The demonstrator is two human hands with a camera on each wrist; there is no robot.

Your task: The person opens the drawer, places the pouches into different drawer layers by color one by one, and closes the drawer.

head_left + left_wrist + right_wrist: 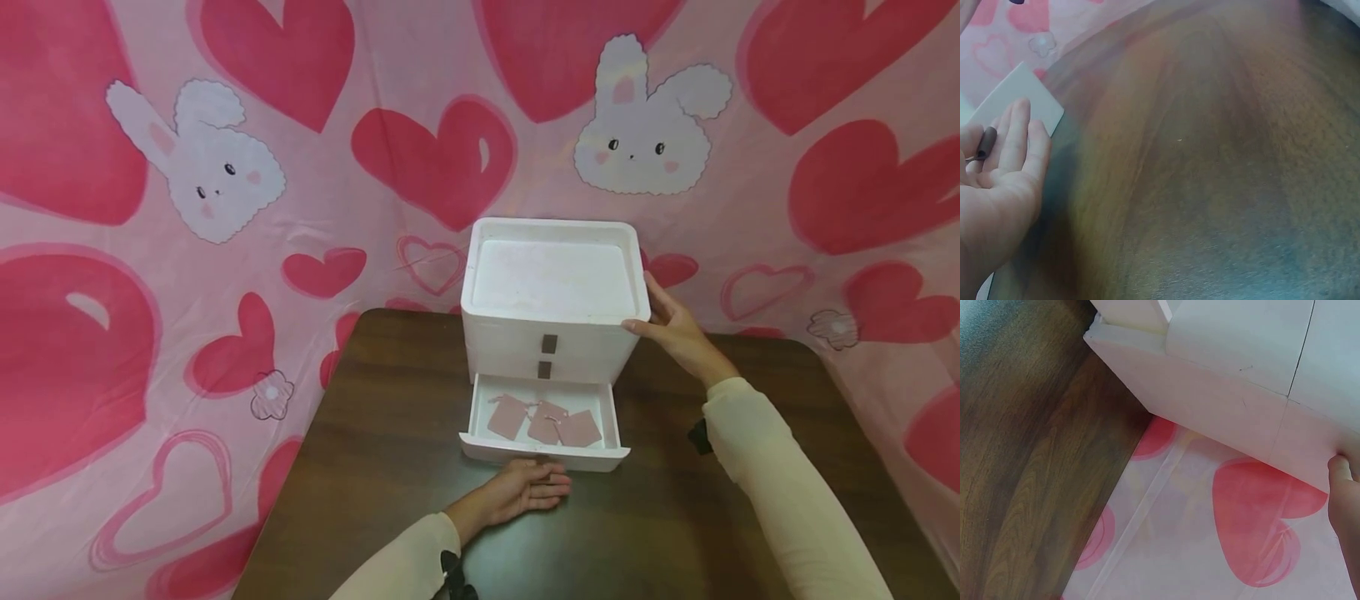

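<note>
white drawer unit [553,287] at the right fingertips, with small brown handle tabs [549,343]. dusty pink tags [543,419] in the white drawer [545,451] just beyond the left fingers. dark brown wood-grain table [360,467] beneath. pink cloth [187,167] behind, printed with red hearts and white rabbits. cream sleeves [780,467].

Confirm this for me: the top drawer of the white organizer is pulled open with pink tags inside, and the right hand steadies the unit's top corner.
Not quite: the bottom drawer is open, not the top one. The head view shows it. The pink tags do lie inside, and the right hand steadies the organizer at its top corner.
</note>
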